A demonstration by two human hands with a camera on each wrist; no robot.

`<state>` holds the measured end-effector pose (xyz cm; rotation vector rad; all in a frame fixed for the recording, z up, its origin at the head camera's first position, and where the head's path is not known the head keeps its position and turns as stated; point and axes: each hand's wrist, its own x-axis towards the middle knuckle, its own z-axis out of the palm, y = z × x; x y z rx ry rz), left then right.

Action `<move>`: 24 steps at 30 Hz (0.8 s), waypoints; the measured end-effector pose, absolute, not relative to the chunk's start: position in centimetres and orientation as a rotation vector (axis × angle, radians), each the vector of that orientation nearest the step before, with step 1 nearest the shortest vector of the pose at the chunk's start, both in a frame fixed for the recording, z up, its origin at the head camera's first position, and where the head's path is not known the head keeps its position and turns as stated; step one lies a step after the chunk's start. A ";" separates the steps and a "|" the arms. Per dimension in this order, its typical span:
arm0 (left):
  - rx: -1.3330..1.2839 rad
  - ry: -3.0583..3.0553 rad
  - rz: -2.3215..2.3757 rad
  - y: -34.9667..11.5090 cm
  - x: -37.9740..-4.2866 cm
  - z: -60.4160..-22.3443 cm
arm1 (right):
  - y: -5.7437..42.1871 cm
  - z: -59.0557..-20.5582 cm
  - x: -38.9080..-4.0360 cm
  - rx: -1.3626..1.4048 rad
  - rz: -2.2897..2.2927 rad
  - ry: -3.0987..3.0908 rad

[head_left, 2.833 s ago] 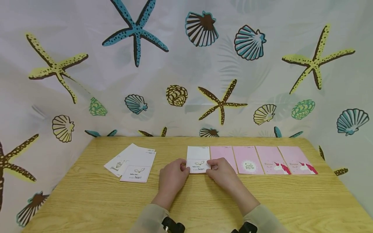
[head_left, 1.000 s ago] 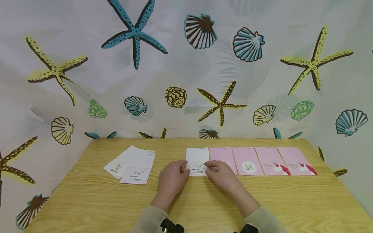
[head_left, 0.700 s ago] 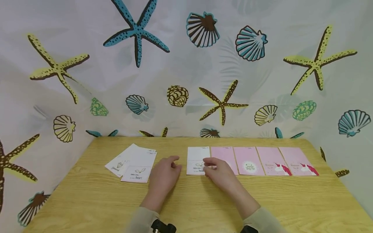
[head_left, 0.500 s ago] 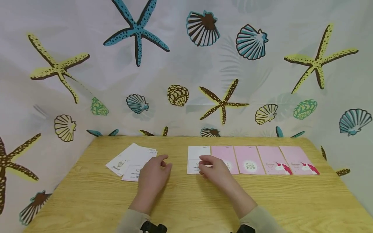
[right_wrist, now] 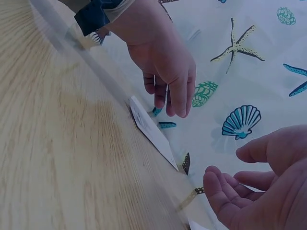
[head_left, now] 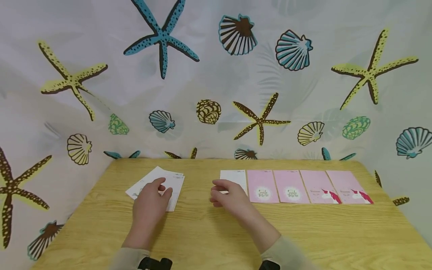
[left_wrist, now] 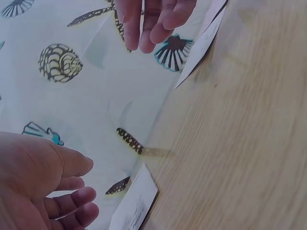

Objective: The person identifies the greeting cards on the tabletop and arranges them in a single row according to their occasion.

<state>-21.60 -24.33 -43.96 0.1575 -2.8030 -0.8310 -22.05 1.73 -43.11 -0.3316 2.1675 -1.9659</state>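
Observation:
Over a small fan of white cards (head_left: 175,185) on the left side of the table, my left hand (head_left: 150,206) hangs with fingers loosely bent and nothing between them. The right wrist view shows this left hand (right_wrist: 165,62) above the cards (right_wrist: 151,134). My right hand (head_left: 233,200), also holding nothing, is in front of a single white card (head_left: 234,175) and hides its lower half. To that card's right lie two pink "Smile More" cards (head_left: 262,180) and two pink unicorn cards (head_left: 315,179), side by side in a row.
The wooden table (head_left: 202,240) ends at a hanging white cloth (head_left: 189,93) printed with starfish and shells. Bare wood separates the fanned cards from the row. Black wrist bands (head_left: 155,263) sit on both sleeves.
Both hands have let go of the white card at the row's left end. My left hand has moved left over the fanned cards; my right hand has drifted slightly left.

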 end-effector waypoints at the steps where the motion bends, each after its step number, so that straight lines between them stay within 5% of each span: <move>1: 0.169 -2.805 -0.834 -24.8 -21.6 -44.0 | 1.4 -43.1 -22.0 -0.335 -1.965 2.154; 24: 0.343 -2.866 -0.876 -29.7 -22.0 -45.3 | -5.4 -44.0 -21.9 -0.254 -1.971 2.082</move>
